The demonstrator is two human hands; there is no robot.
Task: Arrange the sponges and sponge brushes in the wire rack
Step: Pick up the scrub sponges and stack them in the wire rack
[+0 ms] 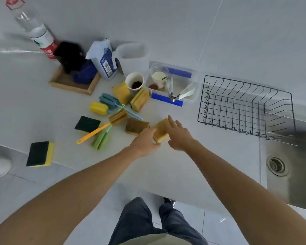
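My left hand and my right hand meet on one yellow sponge near the middle of the counter: left fingers curl round its near end, right fingers lie spread across its top. The wire rack stands to the right, apart from it, by the sink. More sponges and the sponge brushes lie scattered to the left. The far-left bottle has a red-and-white label (print too blurred to read).
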